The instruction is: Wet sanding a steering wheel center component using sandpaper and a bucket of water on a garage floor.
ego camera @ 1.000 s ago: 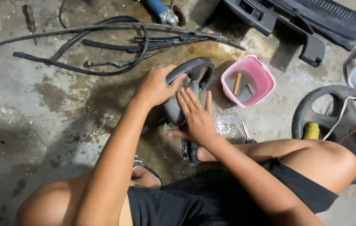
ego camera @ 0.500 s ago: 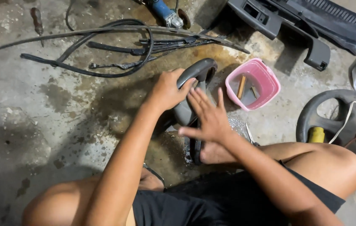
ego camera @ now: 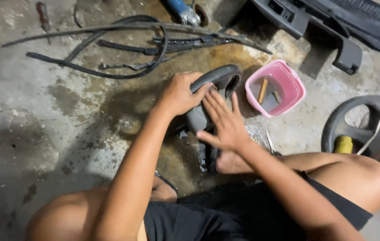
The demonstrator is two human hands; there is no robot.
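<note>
Item: grey steering wheel (ego camera: 219, 78), propped on edge on concrete floor (ego camera: 42, 134). Left hand (ego camera: 178, 93) clenches rim; right hand (ego camera: 225, 122) flat, fingers spread, on hub. Risk: wheel skids (floor looks oil-stained), likely toppling pink basket (ego camera: 283, 82).

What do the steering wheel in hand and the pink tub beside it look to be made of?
Steering wheel: dark grey, matte, probably moulded rubber or foam-like plastic over a frame; dull, no shine. Pink tub: thin, smooth moulded plastic, judging by its even colour and rounded rim.

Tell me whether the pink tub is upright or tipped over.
Upright: the pink tub stands on the concrete floor with its mouth up, small tools lying inside.
</note>
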